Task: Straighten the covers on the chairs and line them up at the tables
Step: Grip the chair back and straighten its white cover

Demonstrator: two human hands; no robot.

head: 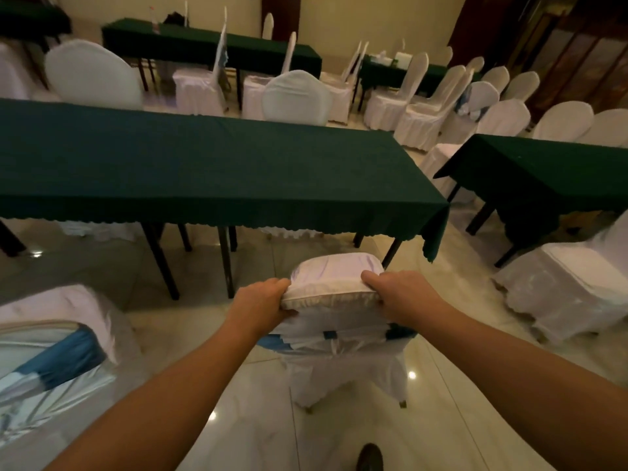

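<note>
Currently, hands: left hand and right hand each clamped on the top edge of the chair backrest cover
chair: on the floor, just short of the green worktop, not tucked in
progress: early; neighbouring chair askew, cover rumpled
containers: none visible

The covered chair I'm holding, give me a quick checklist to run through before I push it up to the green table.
1. Left hand gripping the top of the chair: ok.
2. Right hand gripping the other side of the top: ok.
3. Chair cover sitting neatly: not ok, the back is bunched around the blue sash.
4. Floor between chair and green table free of obstacles: ok.
5. Chair square to the table edge: cannot tell.
6. Neighbouring chair on the right clear of the path: ok.
</note>
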